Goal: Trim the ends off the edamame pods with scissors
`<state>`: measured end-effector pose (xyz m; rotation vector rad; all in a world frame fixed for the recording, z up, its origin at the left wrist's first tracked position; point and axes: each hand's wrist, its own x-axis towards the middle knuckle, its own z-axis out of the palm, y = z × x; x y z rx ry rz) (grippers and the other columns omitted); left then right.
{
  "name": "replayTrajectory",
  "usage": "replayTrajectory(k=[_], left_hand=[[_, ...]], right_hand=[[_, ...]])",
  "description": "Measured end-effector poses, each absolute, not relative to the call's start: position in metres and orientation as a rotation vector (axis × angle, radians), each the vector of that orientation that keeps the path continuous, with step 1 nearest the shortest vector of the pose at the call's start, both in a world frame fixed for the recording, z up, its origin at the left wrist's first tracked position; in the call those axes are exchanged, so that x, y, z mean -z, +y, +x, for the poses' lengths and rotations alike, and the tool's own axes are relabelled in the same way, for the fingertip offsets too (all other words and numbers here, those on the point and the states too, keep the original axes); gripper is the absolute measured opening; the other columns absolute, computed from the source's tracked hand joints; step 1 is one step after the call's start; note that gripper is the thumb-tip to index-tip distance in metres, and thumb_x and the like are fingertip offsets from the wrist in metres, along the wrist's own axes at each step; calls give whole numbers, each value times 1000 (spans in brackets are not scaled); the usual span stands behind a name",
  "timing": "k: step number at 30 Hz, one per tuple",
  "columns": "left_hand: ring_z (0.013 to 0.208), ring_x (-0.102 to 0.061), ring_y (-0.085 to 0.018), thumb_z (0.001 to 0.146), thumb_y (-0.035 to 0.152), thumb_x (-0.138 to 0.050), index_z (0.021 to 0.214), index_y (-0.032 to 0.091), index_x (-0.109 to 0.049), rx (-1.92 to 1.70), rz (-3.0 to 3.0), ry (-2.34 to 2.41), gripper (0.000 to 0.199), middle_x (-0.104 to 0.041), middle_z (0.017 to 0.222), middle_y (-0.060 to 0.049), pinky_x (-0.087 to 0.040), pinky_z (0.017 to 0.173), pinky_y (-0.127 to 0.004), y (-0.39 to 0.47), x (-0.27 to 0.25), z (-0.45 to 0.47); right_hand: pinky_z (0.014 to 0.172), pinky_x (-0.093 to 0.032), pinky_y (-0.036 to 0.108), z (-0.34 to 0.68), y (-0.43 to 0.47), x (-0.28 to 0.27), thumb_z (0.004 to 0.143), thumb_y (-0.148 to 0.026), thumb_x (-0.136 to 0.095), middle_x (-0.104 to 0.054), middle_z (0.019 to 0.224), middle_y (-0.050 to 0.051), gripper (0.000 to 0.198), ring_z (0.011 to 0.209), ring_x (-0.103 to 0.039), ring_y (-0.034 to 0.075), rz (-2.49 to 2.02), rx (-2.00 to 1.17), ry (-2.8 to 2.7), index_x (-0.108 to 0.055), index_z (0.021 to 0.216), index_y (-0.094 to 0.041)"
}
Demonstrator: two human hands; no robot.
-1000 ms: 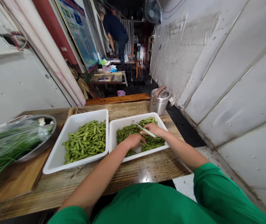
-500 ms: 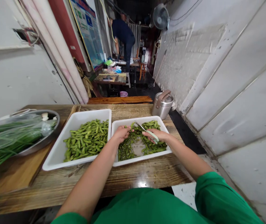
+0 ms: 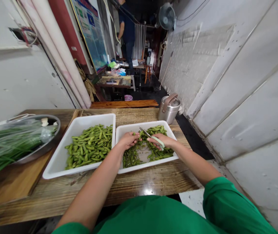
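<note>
My left hand (image 3: 129,140) is closed in a pinch on a green edamame pod (image 3: 139,136), above the left part of the right-hand white tray (image 3: 151,164). In my right hand (image 3: 163,141) are scissors (image 3: 156,139) with pale green handles; their metal blades point up and left, close to the pod. Beneath both hands, more edamame (image 3: 160,155) lie in shallow water with small trimmings along the tray's left side. A second white tray (image 3: 56,164) on the left holds a heap of edamame pods (image 3: 90,146).
A wooden table (image 3: 119,191) carries both trays. On the left, a metal basin (image 3: 53,130) of bagged green stalks (image 3: 19,139) sits over a wooden board (image 3: 19,182). A steel canister (image 3: 169,109) stands behind the right tray. Further back, a person (image 3: 128,35) stands by cluttered tables.
The pod between my left fingers sits lower and shows less. My hands and the scissors stay nearly in place. The person at the back has straightened up from bending.
</note>
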<state>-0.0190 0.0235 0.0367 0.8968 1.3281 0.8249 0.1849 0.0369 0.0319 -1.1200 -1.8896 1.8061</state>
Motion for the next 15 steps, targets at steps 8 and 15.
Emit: replayTrajectory(k=[8, 15], left_hand=[[33, -31, -2, 67, 18, -63, 74, 13, -53, -968, 871, 1501, 14, -39, 43, 7, -14, 34, -15, 26, -31, -21], [34, -30, 0, 64, 29, -68, 65, 14, -44, -1117, 846, 1317, 27, -38, 46, 7, -14, 34, -14, 27, -34, -21]], right_hand=[[25, -28, 16, 186, 35, -35, 63, -50, -64, -41, 38, -7, 42, 28, -37, 5, -1233, -1714, -2043, -42, 56, -16], [28, -30, 16, 183, 37, -34, 66, -50, -61, -41, 41, -8, 40, 29, -37, 4, -1095, -1693, -1956, -39, 60, -17]])
